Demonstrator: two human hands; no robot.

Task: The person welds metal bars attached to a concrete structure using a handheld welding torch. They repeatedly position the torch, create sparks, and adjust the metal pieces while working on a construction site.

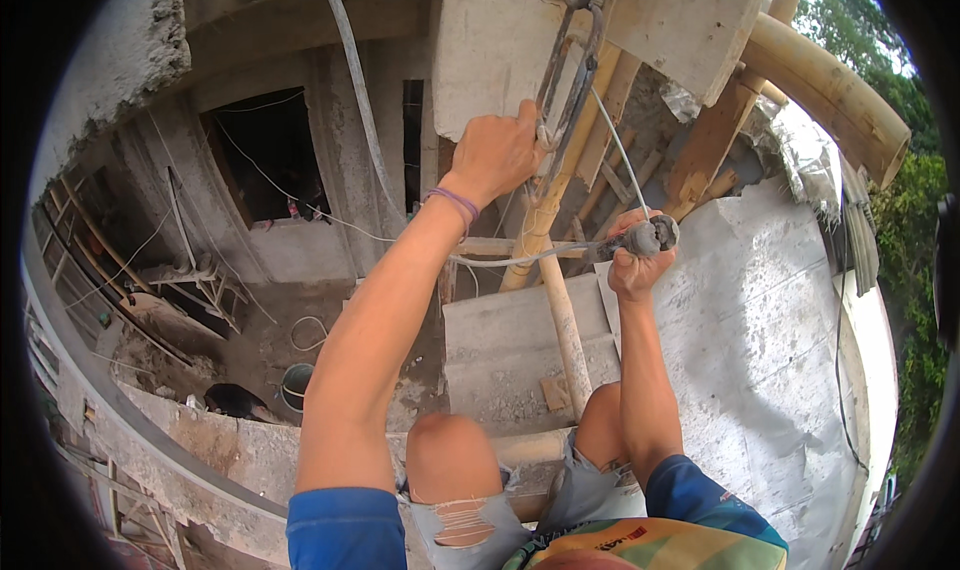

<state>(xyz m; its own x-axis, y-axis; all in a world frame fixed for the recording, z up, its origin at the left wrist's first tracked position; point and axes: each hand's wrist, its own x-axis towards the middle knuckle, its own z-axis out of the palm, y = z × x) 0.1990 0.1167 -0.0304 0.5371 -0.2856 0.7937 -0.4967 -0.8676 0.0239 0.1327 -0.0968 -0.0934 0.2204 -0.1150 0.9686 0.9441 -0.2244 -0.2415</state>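
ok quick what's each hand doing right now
Left hand: closed on the metal hook.
Right hand: closed on a grey tool, by the thin wire.

Dull grey metal chain link, rusty and rough; yellow bamboo pole smooth, faintly glossy; far grey concrete wall coarse, matt.

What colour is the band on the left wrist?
Purple: the wristband sits just below the left hand, seen best in the head view.
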